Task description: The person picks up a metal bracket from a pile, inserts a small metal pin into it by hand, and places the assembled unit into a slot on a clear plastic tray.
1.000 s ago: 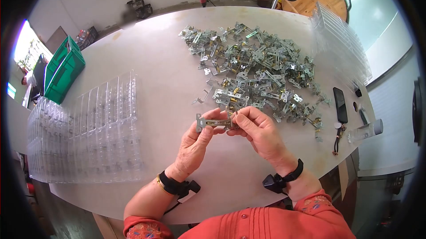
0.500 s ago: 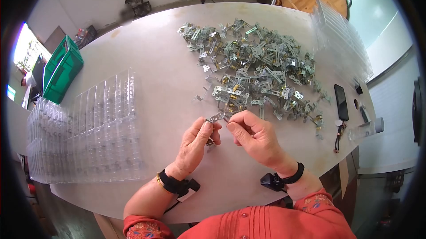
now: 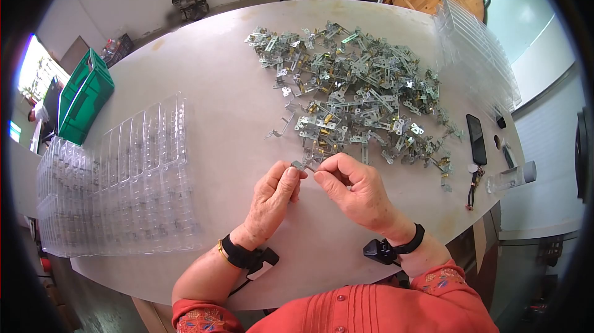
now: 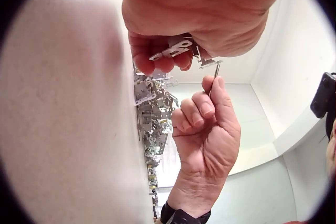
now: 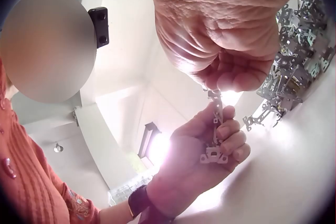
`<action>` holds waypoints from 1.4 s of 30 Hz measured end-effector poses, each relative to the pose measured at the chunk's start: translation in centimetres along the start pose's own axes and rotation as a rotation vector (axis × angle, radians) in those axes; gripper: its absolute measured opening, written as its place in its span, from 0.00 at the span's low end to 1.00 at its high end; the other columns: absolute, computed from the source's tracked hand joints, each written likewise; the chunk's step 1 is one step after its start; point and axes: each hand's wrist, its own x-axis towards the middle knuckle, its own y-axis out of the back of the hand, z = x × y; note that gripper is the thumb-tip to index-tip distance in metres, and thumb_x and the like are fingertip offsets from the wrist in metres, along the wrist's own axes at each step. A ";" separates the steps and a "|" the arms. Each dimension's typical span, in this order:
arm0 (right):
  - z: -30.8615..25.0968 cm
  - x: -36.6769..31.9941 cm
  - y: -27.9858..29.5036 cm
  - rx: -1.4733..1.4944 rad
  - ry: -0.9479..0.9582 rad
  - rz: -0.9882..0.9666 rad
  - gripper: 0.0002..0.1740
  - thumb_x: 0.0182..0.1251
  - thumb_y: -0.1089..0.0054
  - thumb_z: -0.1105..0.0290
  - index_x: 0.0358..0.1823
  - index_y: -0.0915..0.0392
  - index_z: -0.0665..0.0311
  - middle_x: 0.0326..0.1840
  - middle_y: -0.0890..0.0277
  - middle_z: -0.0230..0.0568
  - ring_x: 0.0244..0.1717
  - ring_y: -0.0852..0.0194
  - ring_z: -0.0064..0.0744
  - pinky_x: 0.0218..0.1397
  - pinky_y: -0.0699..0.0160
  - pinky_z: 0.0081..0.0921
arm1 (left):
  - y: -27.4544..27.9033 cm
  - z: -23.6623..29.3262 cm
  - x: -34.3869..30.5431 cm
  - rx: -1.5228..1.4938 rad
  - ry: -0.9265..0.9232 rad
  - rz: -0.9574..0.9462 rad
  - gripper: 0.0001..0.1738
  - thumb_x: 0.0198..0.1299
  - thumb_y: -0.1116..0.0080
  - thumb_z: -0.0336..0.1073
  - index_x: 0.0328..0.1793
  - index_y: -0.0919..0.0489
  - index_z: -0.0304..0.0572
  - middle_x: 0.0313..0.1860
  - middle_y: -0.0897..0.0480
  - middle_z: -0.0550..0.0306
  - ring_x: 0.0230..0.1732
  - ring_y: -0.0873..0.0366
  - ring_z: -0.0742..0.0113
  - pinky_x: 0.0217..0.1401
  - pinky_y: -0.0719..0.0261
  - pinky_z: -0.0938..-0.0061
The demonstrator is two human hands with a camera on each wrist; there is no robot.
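Note:
Held in my left hand (image 3: 269, 197) is a stamped metal bracket (image 5: 214, 155) with a wide, holed end plate and a narrow slotted body. The fingers curl round its body, hiding part of it. Close beside it, my right hand (image 3: 360, 195) pinches a thin metal pin (image 4: 217, 69) between thumb and forefinger. That pin's upper end is right at the bracket's small end. The other right fingers are curled into the palm. Just beyond both hands lies a big pile of similar metal brackets (image 3: 365, 91) on the pale table (image 3: 229, 116).
Clear plastic compartment trays (image 3: 145, 166) stand at the left, with more clear trays (image 3: 476, 54) at the back right. A green crate (image 3: 86, 98) is at the far left. A phone (image 3: 475, 138) and a clear bottle (image 3: 510, 179) lie near the right edge.
The bracket, earlier held level across both hands, has been turned so that its small end faces the right hand. The hands first moved slightly apart, then stayed nearly still.

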 end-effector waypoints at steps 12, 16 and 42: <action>0.5 0.1 0.2 0.094 -0.038 -0.025 0.11 0.75 0.39 0.73 0.55 0.26 0.65 0.24 0.34 0.21 0.27 0.41 0.10 0.31 0.38 0.15 | -0.1 -0.2 0.0 0.133 -0.067 0.067 0.16 0.79 0.49 0.44 0.47 0.21 0.38 0.26 0.29 0.67 0.30 0.35 0.78 0.34 0.33 0.78; 0.3 0.1 0.1 0.172 -0.070 -0.031 0.11 0.77 0.40 0.71 0.55 0.26 0.65 0.25 0.32 0.22 0.28 0.39 0.10 0.31 0.37 0.15 | -0.3 -0.5 0.0 0.287 -0.171 0.080 0.11 0.76 0.44 0.38 0.44 0.22 0.37 0.26 0.30 0.63 0.29 0.37 0.74 0.33 0.33 0.76; 0.8 0.4 0.7 0.305 -0.011 0.116 0.05 0.78 0.40 0.70 0.44 0.21 0.64 0.33 0.27 0.23 0.30 0.33 0.12 0.33 0.32 0.14 | 0.2 -0.1 0.1 -0.181 0.112 -0.043 0.19 0.79 0.52 0.44 0.47 0.21 0.34 0.28 0.28 0.64 0.29 0.31 0.72 0.37 0.31 0.76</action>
